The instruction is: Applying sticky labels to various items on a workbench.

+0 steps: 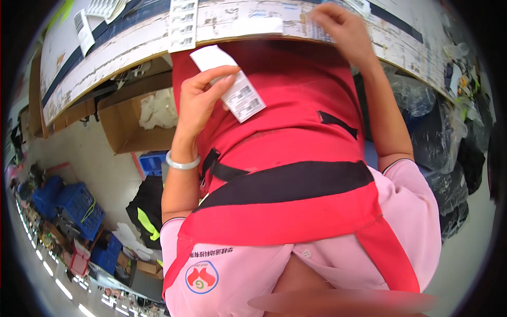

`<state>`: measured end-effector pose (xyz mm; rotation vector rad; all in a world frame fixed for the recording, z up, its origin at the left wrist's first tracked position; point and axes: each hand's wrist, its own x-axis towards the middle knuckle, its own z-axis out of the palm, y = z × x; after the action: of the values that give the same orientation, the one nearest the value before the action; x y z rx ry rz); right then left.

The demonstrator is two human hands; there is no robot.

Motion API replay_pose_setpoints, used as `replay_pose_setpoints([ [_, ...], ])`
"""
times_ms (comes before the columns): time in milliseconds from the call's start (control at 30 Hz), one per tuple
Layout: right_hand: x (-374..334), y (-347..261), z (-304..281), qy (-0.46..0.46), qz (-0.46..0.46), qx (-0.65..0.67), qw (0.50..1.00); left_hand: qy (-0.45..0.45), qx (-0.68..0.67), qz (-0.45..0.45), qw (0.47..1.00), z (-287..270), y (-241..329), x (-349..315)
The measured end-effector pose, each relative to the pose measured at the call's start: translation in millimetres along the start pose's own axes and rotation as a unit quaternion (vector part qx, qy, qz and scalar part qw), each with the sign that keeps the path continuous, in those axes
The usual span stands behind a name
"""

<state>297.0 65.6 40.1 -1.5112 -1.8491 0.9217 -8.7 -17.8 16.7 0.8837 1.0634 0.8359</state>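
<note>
My left hand (203, 98) pinches a strip of white barcode labels (244, 100) between thumb and fingers. The strip slants over my red apron (285, 100); its upper end is blank, and printed labels show at the lower end. My right hand (346, 34) is over the worktable (317, 31), its fingers bent together and slightly blurred. Whatever its fingertips may hold is too small to make out. Between the hands, a blank white strip (257, 25) lies by the table's near edge. Another label strip (183, 24) hangs just over that edge, left of it.
More label sheets (84, 33) lie on the table's far left. Below stands an open cardboard box (124, 124) with pale material inside. Blue plastic crates (79, 208) stand on the floor at left. Clear plastic bags with dark contents (435, 127) are piled at right.
</note>
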Motion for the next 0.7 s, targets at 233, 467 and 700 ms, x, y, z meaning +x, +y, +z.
replay_pose_setpoints([
  [233,-33.8,-52.9,76.5,-0.332,0.146,0.217,0.906,0.040,-0.035,0.049,0.997,0.9,-6.0,8.0],
  [467,-33.1,-62.9,85.1,-0.232,0.152,0.292,0.915,-0.023,-0.001,0.009,1.000,-5.3,-6.0,0.9],
  [700,-28.3,-51.6,84.7,-0.148,-0.056,0.124,0.980,-0.050,-0.004,-0.021,0.999,-4.8,-8.9,2.4],
])
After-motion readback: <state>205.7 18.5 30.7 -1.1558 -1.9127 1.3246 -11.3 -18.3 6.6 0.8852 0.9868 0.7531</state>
